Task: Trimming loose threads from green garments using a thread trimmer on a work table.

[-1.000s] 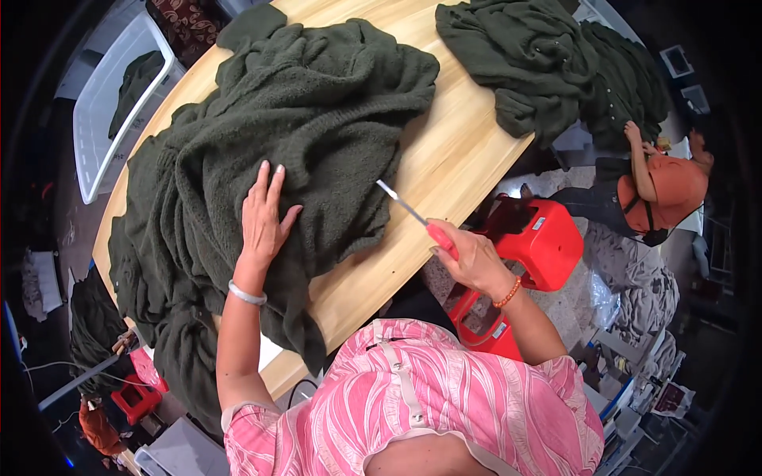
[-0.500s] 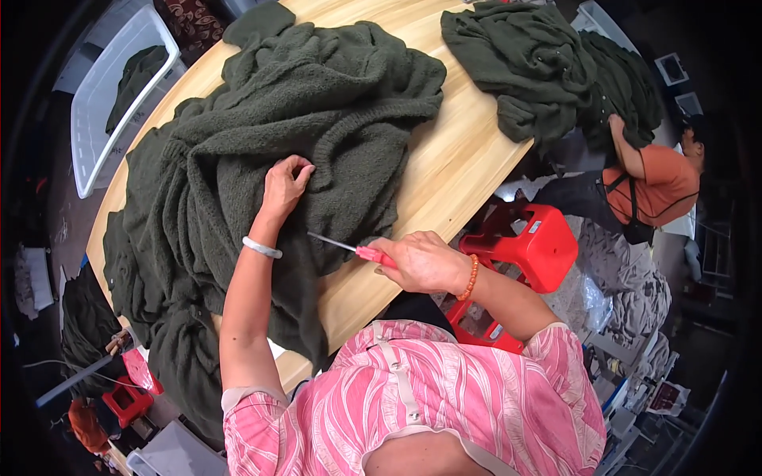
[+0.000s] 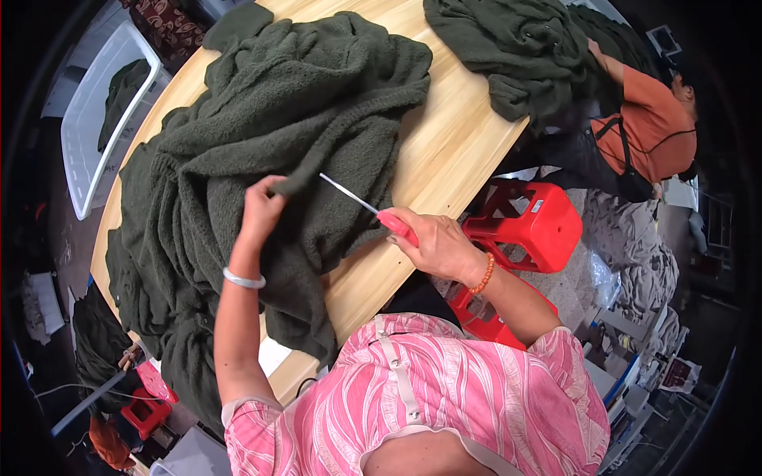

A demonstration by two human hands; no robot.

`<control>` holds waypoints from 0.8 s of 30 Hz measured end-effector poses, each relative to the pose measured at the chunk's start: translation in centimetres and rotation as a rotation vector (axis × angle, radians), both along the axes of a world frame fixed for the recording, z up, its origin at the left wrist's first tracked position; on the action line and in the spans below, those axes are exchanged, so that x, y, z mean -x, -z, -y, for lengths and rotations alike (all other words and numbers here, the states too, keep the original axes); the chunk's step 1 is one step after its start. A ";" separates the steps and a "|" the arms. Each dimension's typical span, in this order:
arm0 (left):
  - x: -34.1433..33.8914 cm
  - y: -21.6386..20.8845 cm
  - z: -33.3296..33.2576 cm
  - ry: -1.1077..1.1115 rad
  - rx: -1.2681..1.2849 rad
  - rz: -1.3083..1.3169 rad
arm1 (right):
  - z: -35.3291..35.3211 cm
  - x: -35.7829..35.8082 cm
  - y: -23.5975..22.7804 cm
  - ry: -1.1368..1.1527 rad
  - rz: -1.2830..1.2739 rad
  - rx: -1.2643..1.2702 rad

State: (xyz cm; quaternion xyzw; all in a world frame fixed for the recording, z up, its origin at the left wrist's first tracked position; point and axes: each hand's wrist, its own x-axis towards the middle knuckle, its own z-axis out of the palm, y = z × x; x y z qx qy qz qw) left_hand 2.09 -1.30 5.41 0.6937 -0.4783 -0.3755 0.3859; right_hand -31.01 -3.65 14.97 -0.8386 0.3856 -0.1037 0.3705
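Observation:
Dark green knit garments (image 3: pixel 230 143) lie in a heap of thick folds across the wooden table. My left hand (image 3: pixel 263 208) is closed, its fingertips pinching a raised fold of the garment. In my right hand (image 3: pixel 440 247) is a thin-shafted tool (image 3: pixel 397 224) with a pinkish-red handle, much like a screwdriver; its exact kind I cannot make out. The handle sits in my closed fingers. The metal shaft points up and left, and its tip is over the fabric just right of the pinched fold. Whether the tip touches the knit, I cannot tell.
More dark green garments (image 3: pixel 528 47) are piled at the table's (image 3: pixel 456 135) far right, where a person in an orange top (image 3: pixel 651 127) has a hand on them. Red plastic stools (image 3: pixel 548 226) stand at right. A clear bin (image 3: pixel 79 159) is at left.
My left hand has shifted slightly left and down, now holding up a fold of the garment. My right hand has raised the tool up and right. The person in orange has moved.

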 end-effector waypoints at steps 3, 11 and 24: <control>0.0 -3.9 1.4 -0.171 -0.158 -0.724 | -0.1 0.8 0.2 -0.030 0.003 -0.010; 0.3 -1.5 1.2 -0.360 -0.037 -1.252 | -1.2 -1.6 -2.6 -0.260 -0.223 -0.045; 2.2 -0.7 -2.0 -0.300 -0.342 -0.834 | 0.2 -0.5 -0.9 -0.194 -0.041 -0.119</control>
